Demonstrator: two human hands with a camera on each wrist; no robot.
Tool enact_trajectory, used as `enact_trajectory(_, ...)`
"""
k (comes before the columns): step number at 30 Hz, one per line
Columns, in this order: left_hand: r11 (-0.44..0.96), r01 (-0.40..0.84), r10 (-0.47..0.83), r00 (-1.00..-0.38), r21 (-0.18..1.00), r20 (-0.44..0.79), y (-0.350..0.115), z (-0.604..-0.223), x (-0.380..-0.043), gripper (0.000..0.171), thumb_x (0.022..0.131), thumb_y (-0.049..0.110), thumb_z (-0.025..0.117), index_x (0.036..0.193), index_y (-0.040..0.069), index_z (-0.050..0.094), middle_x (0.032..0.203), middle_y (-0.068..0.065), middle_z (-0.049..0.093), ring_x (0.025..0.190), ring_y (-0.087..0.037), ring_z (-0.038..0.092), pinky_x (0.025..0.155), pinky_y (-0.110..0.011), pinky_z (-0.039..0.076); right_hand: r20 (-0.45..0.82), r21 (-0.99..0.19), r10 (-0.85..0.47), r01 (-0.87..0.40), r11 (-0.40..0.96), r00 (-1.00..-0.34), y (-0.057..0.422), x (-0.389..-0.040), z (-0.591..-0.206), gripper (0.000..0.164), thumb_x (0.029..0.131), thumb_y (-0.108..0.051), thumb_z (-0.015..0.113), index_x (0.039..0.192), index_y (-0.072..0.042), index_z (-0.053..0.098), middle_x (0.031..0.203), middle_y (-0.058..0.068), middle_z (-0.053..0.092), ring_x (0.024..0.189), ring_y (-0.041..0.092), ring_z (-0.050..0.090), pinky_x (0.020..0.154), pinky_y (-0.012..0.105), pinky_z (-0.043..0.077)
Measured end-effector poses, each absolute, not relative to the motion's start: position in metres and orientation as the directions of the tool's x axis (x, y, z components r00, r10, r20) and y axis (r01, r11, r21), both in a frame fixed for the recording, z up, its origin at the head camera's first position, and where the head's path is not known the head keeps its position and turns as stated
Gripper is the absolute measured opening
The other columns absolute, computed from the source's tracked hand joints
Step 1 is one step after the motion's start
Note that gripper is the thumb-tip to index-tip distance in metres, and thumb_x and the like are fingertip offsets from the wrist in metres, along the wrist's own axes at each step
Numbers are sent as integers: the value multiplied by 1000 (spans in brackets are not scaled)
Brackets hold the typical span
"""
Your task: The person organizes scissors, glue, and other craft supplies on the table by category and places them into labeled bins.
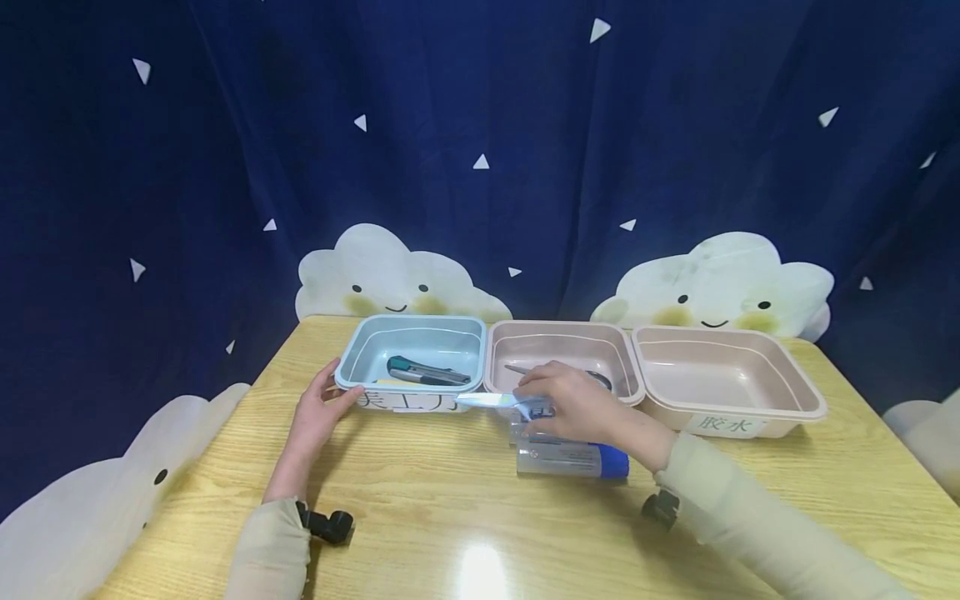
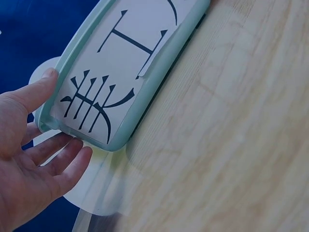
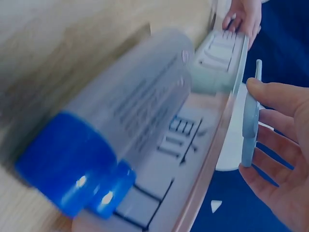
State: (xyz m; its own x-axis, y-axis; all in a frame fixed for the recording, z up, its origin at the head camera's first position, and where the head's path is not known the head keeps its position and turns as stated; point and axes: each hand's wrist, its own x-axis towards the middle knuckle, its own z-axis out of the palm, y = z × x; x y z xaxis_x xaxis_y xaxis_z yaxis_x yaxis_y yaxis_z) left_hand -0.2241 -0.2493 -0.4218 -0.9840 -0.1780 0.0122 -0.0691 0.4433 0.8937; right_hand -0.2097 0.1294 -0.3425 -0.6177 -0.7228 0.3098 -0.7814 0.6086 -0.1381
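Note:
A light blue plastic bin [image 1: 360, 350] stands at the left of the row, with box cutters [image 1: 427, 371] inside. My left hand [image 1: 318, 412] grips its near left corner, the thumb on the rim and the fingers around the end, as the left wrist view shows. Over the front rim of the middle pink bin [image 1: 558, 329], my right hand [image 1: 573, 404] pinches light blue scissors [image 1: 487, 401] between thumb and fingers; their blades point left. Another pair of scissors, with dark handles [image 1: 600, 380], lies inside that bin, partly hidden by the hand.
Two clear bottles with blue caps, the nearer bottle [image 1: 558, 459] plainest, lie on the wooden table [image 1: 405, 517] before the middle bin. A second pink bin [image 1: 727, 375] with a paper label stands at the right. A dark blue curtain [image 1: 480, 83] hangs behind the table.

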Motion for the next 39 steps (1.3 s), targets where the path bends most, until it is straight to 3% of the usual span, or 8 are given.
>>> enact_trajectory(7, 444, -69, -177, -984, 893, 12, -248, -419, -223, 79, 84, 41, 62, 146, 19, 19, 138, -16, 40, 121, -32, 41, 96, -46, 37, 345, -132, -678, -748, 650, -649, 149, -228, -341, 39, 68, -24, 77, 104, -11, 69, 103, 2, 66, 96, 19, 61, 83, 36, 48)
enact_trajectory(14, 441, -69, -178, -984, 895, 12, -250, -422, -226, 81, 82, 45, 62, 146, 20, 19, 138, -16, 40, 120, -32, 41, 94, -44, 38, 327, -186, -624, -695, 694, -710, 164, -242, -344, 39, 72, -23, 76, 106, -7, 67, 107, 7, 66, 102, 25, 60, 89, 40, 46)
enact_trajectory(21, 448, -79, -181, -983, 891, 3, -249, -421, -225, 80, 83, 42, 63, 146, 20, 19, 138, -15, 40, 120, -31, 41, 94, -43, 38, 334, -203, -609, -686, 699, -719, 175, -256, -349, 40, 71, -23, 76, 106, -4, 67, 105, 9, 67, 100, 27, 61, 86, 42, 45)
enact_trajectory(39, 429, -90, -185, -983, 899, -10, -249, -420, -224, 78, 84, 39, 62, 146, 21, 19, 139, -15, 39, 122, -31, 39, 97, -46, 35, 214, -272, -528, -570, 775, -822, 187, -285, -373, 38, 71, -18, 76, 106, -6, 67, 106, 10, 66, 103, 29, 58, 91, 48, 39)
